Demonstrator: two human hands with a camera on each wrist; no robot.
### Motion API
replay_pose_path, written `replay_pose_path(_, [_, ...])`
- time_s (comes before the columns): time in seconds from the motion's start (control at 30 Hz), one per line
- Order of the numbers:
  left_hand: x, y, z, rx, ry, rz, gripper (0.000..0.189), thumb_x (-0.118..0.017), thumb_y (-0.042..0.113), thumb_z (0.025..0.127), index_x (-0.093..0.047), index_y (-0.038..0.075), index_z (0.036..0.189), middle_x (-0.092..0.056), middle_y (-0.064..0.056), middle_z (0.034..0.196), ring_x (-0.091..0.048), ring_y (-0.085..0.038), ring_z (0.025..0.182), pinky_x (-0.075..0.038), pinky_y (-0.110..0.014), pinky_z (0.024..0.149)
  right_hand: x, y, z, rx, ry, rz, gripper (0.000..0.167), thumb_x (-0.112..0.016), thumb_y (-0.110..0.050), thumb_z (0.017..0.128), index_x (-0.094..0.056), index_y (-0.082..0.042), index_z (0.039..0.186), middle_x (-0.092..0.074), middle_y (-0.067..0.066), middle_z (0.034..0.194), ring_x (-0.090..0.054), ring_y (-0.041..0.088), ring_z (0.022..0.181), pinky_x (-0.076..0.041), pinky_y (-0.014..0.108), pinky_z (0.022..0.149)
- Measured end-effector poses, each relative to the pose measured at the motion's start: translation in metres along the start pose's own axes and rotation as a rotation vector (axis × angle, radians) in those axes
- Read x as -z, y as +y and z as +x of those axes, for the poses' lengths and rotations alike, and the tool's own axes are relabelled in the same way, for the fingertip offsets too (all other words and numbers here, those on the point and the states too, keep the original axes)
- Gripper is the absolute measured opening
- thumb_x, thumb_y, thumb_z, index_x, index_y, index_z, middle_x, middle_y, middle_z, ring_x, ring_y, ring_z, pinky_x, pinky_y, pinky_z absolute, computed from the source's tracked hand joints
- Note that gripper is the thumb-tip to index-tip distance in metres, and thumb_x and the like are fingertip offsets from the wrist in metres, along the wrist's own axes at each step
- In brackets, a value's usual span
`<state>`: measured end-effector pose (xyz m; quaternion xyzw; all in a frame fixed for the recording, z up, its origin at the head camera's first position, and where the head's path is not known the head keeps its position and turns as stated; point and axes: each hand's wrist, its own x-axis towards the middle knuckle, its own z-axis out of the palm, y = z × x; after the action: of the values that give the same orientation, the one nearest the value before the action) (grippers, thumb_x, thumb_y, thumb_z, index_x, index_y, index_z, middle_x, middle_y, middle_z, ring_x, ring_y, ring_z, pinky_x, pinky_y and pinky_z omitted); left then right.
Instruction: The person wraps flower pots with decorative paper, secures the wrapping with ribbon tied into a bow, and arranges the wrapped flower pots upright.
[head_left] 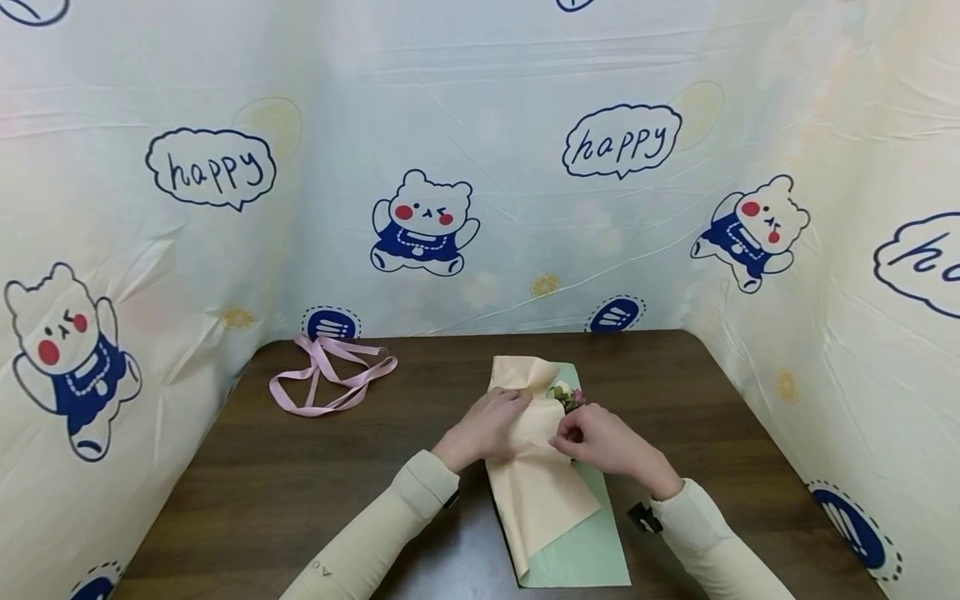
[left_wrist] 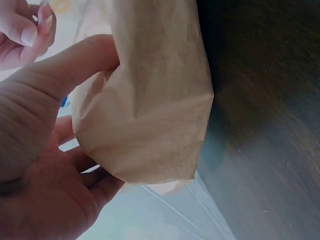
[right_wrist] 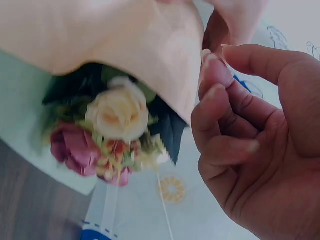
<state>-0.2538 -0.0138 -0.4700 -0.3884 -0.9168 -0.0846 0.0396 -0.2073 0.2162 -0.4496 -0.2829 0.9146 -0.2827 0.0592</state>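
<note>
A bouquet of artificial-looking flowers (right_wrist: 118, 111), with a cream rose, a mauve bloom and dark leaves, peeks out of peach wrapping paper (head_left: 543, 487). Beneath lies a sheet of pale green paper (head_left: 581, 554) on the table. My left hand (head_left: 491, 423) holds the folded peach paper from its left side, thumb (left_wrist: 95, 54) on the paper and fingers at its edge. Close to the paper's right edge is my right hand (head_left: 603, 437), just below the flowers. In the right wrist view its fingers (right_wrist: 227, 145) are curled, with nothing seen between them. The stems are hidden by the paper.
A loose tangle of pink ribbon (head_left: 333, 387) lies at the back left of the dark wooden table (head_left: 300, 492). A printed cloth curtain (head_left: 517, 167) hangs behind the table and along both sides.
</note>
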Motion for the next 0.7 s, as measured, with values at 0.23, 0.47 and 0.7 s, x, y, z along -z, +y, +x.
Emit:
replay_pose_path(0.23, [0.001,0.000,0.001,0.001,-0.023,0.016,0.080,-0.094,0.027,0.068,-0.056,0.009,0.136,-0.065,-0.007,0.133,-0.059,-0.028,0.117,-0.047,-0.036,0.103,-0.017,-0.009,0.004,0.084,-0.074,0.020,0.014,-0.069,-0.016,0.097,-0.078,-0.010,0.088,-0.060,-0.015,0.069,-0.049,-0.003,0.059,-0.046,0.020,0.056])
replay_pose_path(0.47, [0.006,0.000,-0.001,0.008,-0.060,-0.005,0.086,-0.091,0.031,0.074,-0.052,0.007,0.146,-0.060,-0.010,0.142,-0.057,-0.030,0.122,-0.046,-0.037,0.106,-0.041,-0.017,0.007,0.146,-0.152,0.021,0.013,-0.066,-0.015,0.098,-0.076,-0.009,0.104,-0.069,-0.007,0.084,-0.057,0.001,0.067,-0.050,0.021,0.064])
replay_pose_path(0.7, [0.011,-0.001,0.000,-0.014,-0.099,-0.048,0.081,-0.077,0.052,0.086,-0.050,0.008,0.148,-0.058,-0.009,0.143,-0.056,-0.031,0.118,-0.047,-0.040,0.102,-0.054,-0.032,0.001,0.082,-0.249,-0.116,0.049,-0.069,-0.026,0.097,-0.057,-0.002,0.138,-0.061,0.011,0.139,-0.058,0.023,0.127,-0.049,0.038,0.103])
